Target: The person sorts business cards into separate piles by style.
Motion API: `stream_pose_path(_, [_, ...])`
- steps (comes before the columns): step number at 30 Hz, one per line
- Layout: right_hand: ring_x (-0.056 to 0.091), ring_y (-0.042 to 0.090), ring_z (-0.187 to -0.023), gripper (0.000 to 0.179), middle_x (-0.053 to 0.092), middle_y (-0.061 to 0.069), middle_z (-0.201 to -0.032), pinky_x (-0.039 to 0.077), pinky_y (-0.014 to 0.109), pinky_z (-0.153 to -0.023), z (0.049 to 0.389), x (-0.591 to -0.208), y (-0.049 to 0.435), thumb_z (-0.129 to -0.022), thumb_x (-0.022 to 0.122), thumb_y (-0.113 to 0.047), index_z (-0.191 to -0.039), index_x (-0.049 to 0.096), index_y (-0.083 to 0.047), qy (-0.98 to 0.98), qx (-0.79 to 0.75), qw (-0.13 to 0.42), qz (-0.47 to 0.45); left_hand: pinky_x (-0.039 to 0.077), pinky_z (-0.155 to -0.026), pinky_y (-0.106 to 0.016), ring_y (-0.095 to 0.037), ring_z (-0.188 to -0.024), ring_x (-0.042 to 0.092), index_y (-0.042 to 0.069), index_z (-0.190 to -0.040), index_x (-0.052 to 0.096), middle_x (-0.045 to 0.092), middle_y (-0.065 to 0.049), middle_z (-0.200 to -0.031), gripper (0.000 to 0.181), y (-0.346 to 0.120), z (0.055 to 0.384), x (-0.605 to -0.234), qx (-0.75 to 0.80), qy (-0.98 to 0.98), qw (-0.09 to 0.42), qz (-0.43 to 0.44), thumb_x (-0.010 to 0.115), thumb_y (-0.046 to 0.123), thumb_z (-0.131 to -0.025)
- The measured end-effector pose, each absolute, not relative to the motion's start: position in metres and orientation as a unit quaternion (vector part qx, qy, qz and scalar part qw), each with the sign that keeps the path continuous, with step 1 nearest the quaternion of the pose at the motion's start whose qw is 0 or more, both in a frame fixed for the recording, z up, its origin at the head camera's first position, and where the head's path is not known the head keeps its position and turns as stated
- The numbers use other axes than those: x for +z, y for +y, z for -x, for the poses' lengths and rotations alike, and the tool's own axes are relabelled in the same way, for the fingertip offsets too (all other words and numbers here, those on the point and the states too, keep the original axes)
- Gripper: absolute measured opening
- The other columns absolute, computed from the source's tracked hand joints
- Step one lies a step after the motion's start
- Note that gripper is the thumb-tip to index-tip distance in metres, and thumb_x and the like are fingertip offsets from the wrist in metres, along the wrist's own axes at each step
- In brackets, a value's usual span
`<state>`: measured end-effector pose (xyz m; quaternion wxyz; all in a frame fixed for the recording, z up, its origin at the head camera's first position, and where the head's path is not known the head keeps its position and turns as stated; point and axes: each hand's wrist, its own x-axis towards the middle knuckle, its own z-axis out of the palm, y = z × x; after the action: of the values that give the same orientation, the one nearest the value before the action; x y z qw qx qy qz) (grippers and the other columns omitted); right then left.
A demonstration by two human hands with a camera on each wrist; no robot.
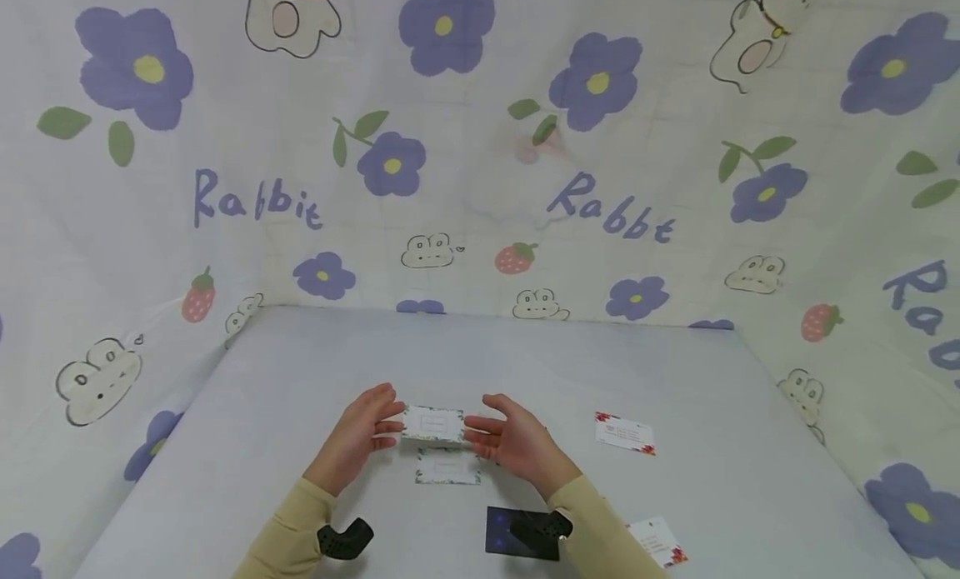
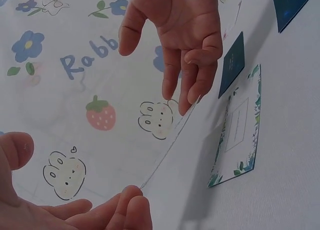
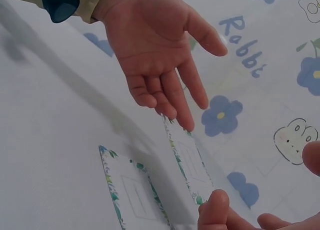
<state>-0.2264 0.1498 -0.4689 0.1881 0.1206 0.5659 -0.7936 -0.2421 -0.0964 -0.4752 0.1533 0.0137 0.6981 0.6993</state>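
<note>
A flat grey table (image 1: 300, 371) stands before a floral rabbit-print cloth backdrop (image 1: 480, 146). Above it, the left hand (image 1: 358, 433) and right hand (image 1: 510, 441) hold a white leaf-bordered card (image 1: 433, 425) between straight, slightly spread fingertips, just over a matching flat card (image 1: 447, 468); a dark blue card (image 1: 504, 531) lies nearer the person

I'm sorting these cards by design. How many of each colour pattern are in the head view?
Green-leaf bordered cards: 2 (held card, card below it)
Red-flower cornered cards: 2 ()
Dark blue card: 1
Total: 5
</note>
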Motion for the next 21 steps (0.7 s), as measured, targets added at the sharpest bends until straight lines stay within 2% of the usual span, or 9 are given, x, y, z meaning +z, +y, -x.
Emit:
stream_pose_path(7, [0.059,0.030,-0.116,0.064,0.044,0.034,-0.151,0.053,0.025,-0.082,0.216,-0.470,0.162,-0.107,0.046,-0.033,-0.160,0.021,-0.006,0.576,-0.790,0.180,-0.112,0.049,-0.088,-0.030,-0.021,-0.107,0.060,0.000,-0.160,0.021,0.041,-0.030,-0.155,0.068,-0.087,0.236,-0.475,0.698,0.697,0.163,-0.028,0.045,0.036,-0.108])
stream_pose_path(13, [0.061,0.027,-0.112,0.064,0.044,0.035,-0.151,0.053,0.026,-0.083,0.209,-0.472,0.168,-0.106,0.046,-0.034,-0.159,0.022,-0.006,0.591,-0.780,0.176,-0.108,0.049,-0.089,-0.030,-0.024,-0.108,0.061,-0.001,-0.159,0.021,0.041,-0.032,-0.154,0.066,-0.080,0.231,-0.477,0.698,0.695,0.169,-0.032,0.043,0.035,-0.109])
stream_pose_path(21, [0.062,0.022,-0.110,0.069,0.045,0.034,-0.151,0.052,0.027,-0.083,0.202,-0.475,0.175,-0.105,0.047,-0.038,-0.158,0.021,-0.001,0.622,-0.758,0.176,-0.086,0.052,-0.088,-0.032,-0.020,-0.099,0.065,-0.004,-0.158,0.025,0.045,-0.034,-0.150,0.062,-0.074,0.227,-0.477,0.680,0.715,0.158,-0.046,0.041,0.032,-0.110])
